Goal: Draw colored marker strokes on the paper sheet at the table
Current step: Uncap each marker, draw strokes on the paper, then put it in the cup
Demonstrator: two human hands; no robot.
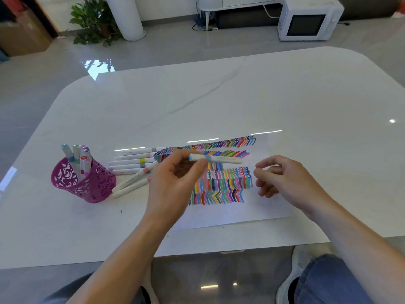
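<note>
A white paper sheet (252, 207) lies on the table, covered with rows of several colored marker strokes. My left hand (173, 185) hovers over its left part and pinches a white marker with a blue band (221, 159), held level above the strokes. My right hand (282, 178) floats just right of the marker's end, fingers loosely curled, holding nothing.
A purple cut-out pen cup (85, 183) with several markers stands at the left. Several white markers (133, 163) lie between the cup and the paper. The white table's front edge (197, 252) is near my knees. On the floor beyond sit a microwave (306, 20) and a plant (94, 20).
</note>
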